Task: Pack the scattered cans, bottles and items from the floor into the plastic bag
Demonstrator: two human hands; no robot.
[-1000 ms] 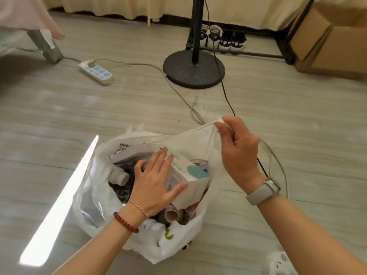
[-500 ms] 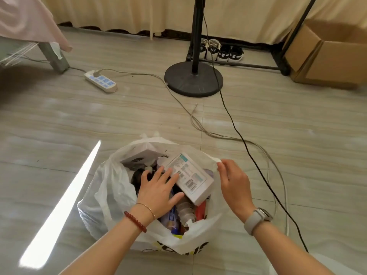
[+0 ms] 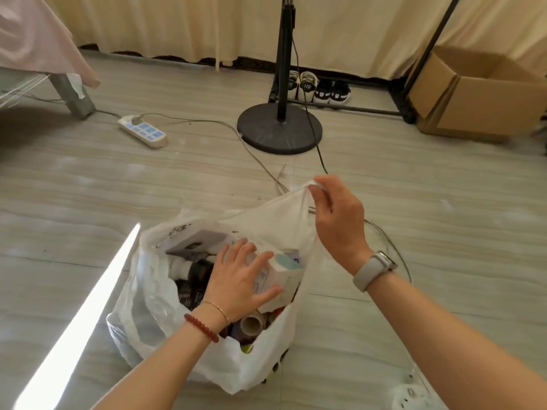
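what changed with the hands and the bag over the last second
The right hand, pinching the bag rim, dropped low beside the box half a second ago and has now lifted the rim up again, stretching that side. The left hand stayed flat on the box, pressing it into the bag; the box tilted briefly, then settled back. The bag stayed on the floor.

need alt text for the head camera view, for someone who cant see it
A person's left hand presses a white box into a full white plastic bag on the floor, while the right hand pinches the bag's rim and lifts it. A power strip lies beyond.
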